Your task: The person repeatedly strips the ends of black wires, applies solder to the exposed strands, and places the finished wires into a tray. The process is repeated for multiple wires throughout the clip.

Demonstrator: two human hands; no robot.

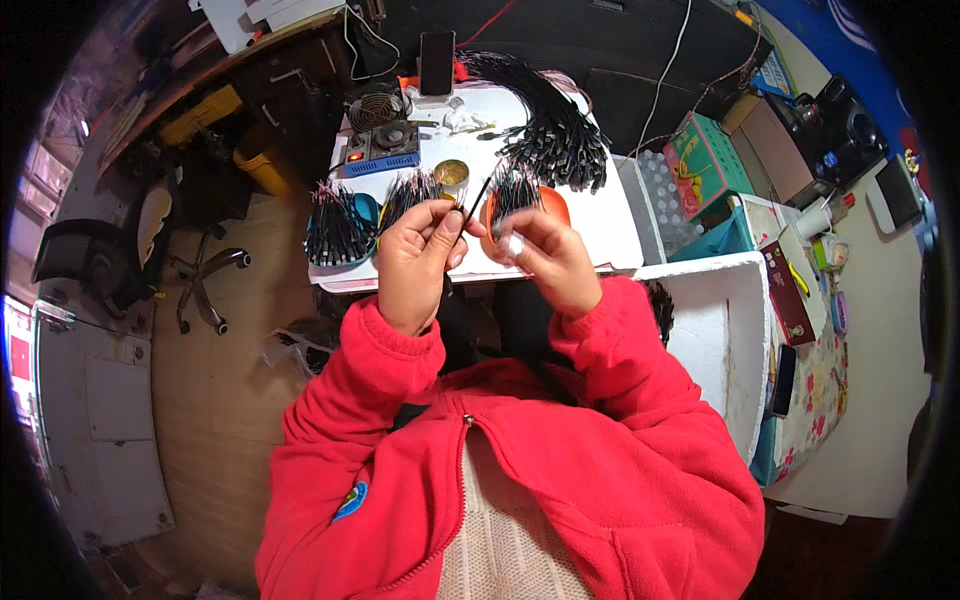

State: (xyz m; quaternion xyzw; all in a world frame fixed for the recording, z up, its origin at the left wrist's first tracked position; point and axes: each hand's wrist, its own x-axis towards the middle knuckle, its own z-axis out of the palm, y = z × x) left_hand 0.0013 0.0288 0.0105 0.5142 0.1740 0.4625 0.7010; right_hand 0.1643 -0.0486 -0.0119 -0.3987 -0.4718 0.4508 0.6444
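Over the near edge of the white table [610,235], my left hand [425,255] is closed in a pinch around a thin black cable [478,203], which sticks up from the fingers at a slant. Close beside it on the right, my right hand [558,262] has thumb and forefinger bent together, slightly blurred; whatever lies between them is too small to make out. Beyond the hands, short black cables with bare wire ends fill a blue bowl [367,208] at left, a yellow bowl in the middle and an orange bowl [553,204] at right.
A blue box with a heated-looking round top [384,160] and a small round tin [451,173] stand behind the bowls. A large bundle of black cables [560,145] lies back right. A phone [436,62] stands at the rear. On the right is a white foam box [690,270].
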